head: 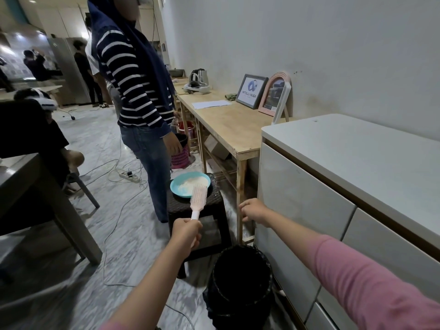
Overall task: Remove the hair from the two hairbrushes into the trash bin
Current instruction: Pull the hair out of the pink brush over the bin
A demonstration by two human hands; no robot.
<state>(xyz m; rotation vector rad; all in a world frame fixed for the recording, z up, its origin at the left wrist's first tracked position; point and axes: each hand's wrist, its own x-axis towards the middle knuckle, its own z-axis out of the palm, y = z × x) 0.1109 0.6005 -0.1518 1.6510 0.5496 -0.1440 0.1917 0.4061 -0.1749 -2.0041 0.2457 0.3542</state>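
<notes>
Reads "INTELLI NUSA" on the framed sign (252,90) on the wooden counter (228,129). Left grip (185,232) clenched on the handle of a pale pink hairbrush (198,198), bristles up, over a dark stool (197,210). Right grip (253,211) loosely curled, holding nothing. Black trash bin (240,287) below.

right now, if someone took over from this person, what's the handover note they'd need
Left hand: shut on the handle of the pink hairbrush, held out over the dark stool, bristle head near the blue plate.
Right hand: fingers curled, holding nothing visible.
Black trash bin: on the floor just below the hands, beside the white cabinet.
Done: cannot tell whether any hair is out; the brush is too small to judge.
Left: clear this brush into the bin, then find the second brush, which is not in view.
</notes>
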